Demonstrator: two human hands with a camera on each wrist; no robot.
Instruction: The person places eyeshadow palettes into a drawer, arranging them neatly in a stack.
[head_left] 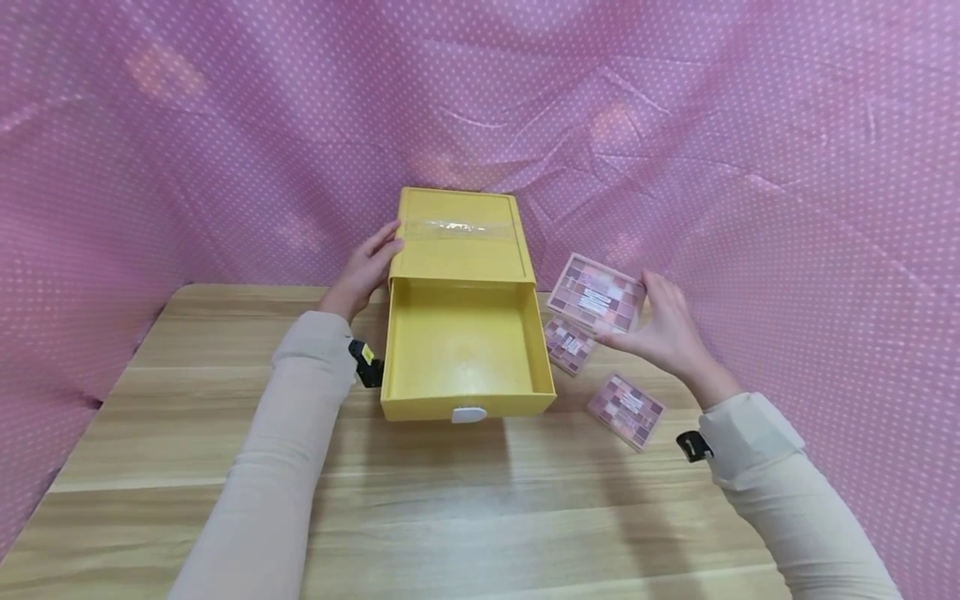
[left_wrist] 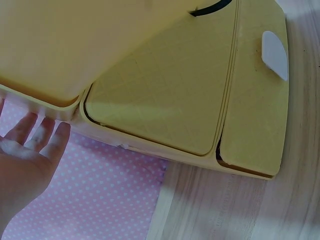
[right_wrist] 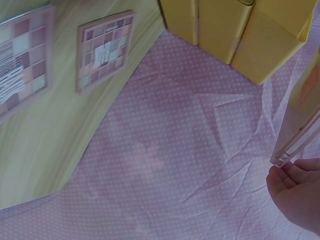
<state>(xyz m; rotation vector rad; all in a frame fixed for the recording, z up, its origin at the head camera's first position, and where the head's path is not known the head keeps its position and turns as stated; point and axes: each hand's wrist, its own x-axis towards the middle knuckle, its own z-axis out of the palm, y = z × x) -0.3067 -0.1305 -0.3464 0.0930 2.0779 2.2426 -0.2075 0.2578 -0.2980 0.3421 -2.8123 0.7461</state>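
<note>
A yellow plastic drawer unit (head_left: 467,250) stands on the table, its top drawer (head_left: 461,350) pulled out with nothing inside. My left hand (head_left: 369,271) touches the unit's left side near the top; in the left wrist view the fingers of that hand (left_wrist: 32,150) rest against its wall. To the right of the drawer, my right hand (head_left: 663,329) pinches an eyeshadow palette (head_left: 596,293) by its right edge, raised and tilted. In the right wrist view only the edge of this palette (right_wrist: 297,137) shows at the fingertips.
Two more eyeshadow palettes lie on the wooden table (head_left: 450,517): one palette (head_left: 570,343) partly under the held one, another palette (head_left: 627,412) nearer the front. A white knob (head_left: 468,415) sticks out from the drawer front. Pink dotted cloth (head_left: 480,100) hangs behind and at both sides.
</note>
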